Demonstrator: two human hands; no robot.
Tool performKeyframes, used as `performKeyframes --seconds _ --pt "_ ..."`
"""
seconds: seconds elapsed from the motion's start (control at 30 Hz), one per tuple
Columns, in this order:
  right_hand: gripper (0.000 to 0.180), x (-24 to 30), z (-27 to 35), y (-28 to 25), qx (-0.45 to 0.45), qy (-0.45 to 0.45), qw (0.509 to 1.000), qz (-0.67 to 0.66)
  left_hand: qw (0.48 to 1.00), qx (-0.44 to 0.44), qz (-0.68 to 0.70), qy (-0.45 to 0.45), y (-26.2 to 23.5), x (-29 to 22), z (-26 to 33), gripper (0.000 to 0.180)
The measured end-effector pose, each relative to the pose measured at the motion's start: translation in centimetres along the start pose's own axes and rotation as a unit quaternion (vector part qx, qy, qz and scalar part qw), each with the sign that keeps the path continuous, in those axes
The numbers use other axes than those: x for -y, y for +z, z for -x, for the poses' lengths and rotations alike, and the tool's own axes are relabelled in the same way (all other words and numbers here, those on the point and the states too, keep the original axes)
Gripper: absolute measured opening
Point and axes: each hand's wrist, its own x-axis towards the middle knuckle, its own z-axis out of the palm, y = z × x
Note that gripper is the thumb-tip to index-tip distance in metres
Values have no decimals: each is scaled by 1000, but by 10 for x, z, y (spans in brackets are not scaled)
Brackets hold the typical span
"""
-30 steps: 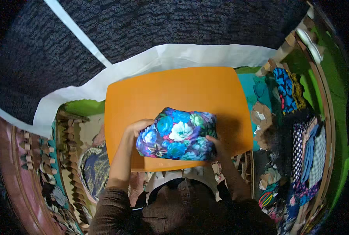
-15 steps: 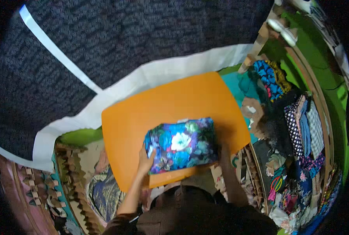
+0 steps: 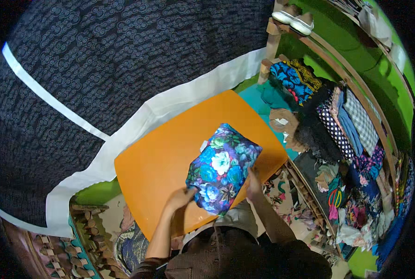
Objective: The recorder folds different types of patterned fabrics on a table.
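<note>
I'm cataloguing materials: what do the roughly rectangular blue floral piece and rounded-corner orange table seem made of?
The roughly rectangular blue floral piece looks like smooth printed fabric, by its soft, uneven edges; the fibre is unclear. The rounded-corner orange table is probably faintly glossy plastic, given its uniform, grainless colour.

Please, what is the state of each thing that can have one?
Multicoloured floral fabric piece: held, turned askew.
Left hand: fingers on its left edge.
Right hand: fingers on its right edge, partly hidden.
Orange rectangular table: partly covered.
Dark polka-dot cloth: folded.
Grey-and-white checked cloth: folded.
</note>
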Motion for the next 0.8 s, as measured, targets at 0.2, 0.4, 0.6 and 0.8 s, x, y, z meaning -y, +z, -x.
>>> performKeyframes --seconds 0.2,0.4,0.6,0.8 --pt "67 -41 50 15 87 42 994 -53 945 -201 191 174 -11 -23 -38 69" --pt "74 -27 40 35 118 -71 987 -88 966 -85 136 203 11 -38 -86 83" --pt "76 -3 21 31 136 -17 984 -110 914 14 401 65 28 -43 -109 67" --pt "70 62 -3 8 149 -78 985 -49 880 21 467 87 38 -123 -108 49"
